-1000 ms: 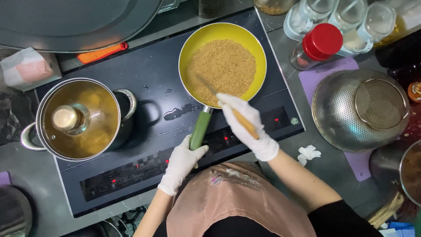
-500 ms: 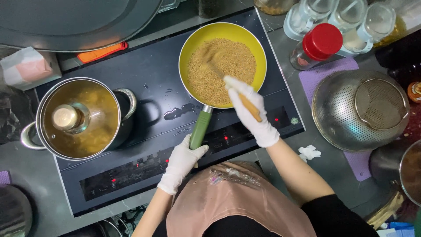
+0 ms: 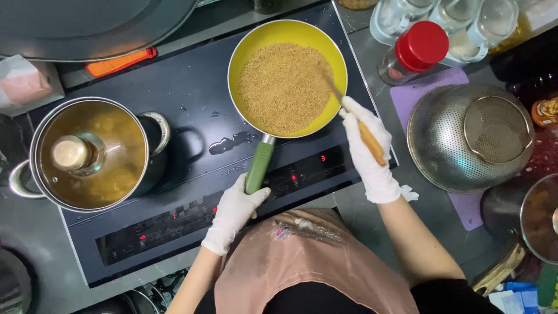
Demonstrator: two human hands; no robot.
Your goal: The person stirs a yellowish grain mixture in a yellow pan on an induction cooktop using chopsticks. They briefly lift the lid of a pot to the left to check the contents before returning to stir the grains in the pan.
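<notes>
Now I'm stirring grain in the yellow pan (image 3: 288,78) while steadying its handle.

My left hand (image 3: 235,210), in a white glove, has its fingers wrapped around the lower end of the green handle (image 3: 259,167), which runs down from the pan over the black induction cooktop (image 3: 192,116). My right hand (image 3: 368,152), also gloved, has its fingers pressed shut around the wooden grip of a utensil (image 3: 370,141), whose thin shaft reaches up and left into the pan's right side, its tip in the golden-brown grain (image 3: 282,87). The pan sits on the cooktop's right zone. On the left zone stands a steel pot (image 3: 87,154) under a glass lid. A metal colander (image 3: 469,136) holding a small strainer rests on the table to the right, near a red-capped jar (image 3: 414,51).
</notes>
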